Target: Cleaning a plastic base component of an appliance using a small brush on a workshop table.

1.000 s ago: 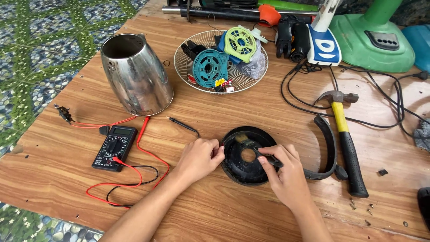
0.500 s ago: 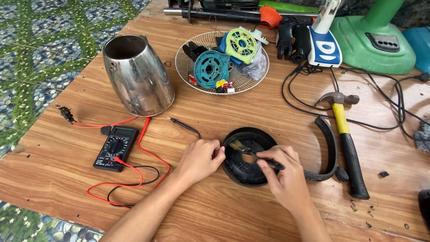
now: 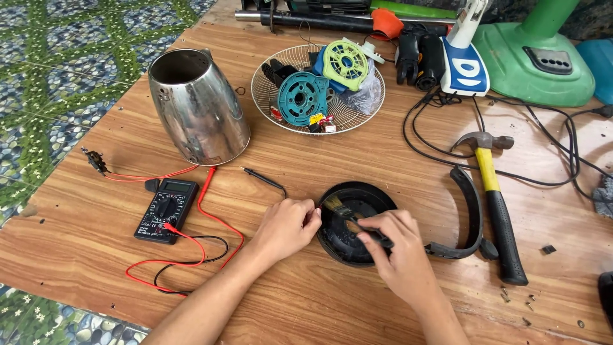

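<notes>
A round black plastic kettle base [image 3: 350, 204] lies on the wooden table [image 3: 357, 160], front centre. My left hand [image 3: 284, 229] grips its left rim. My right hand [image 3: 399, 255] holds a small black-handled brush [image 3: 348, 214], whose pale bristles rest on the upper left inside of the base. The steel kettle body [image 3: 198, 108] stands apart at the back left, tilted, with its open end up.
A black multimeter [image 3: 165, 209] with red and black leads lies to the left. A wire fan guard [image 3: 318, 89] holds teal and green plastic parts. A yellow-handled hammer [image 3: 495, 198] and a curved black handle [image 3: 469, 214] lie to the right. Black cables, green fan base behind.
The brush has come into sight in my right hand and its bristles now sit on the base's upper left. My left hand has stayed on the rim.
</notes>
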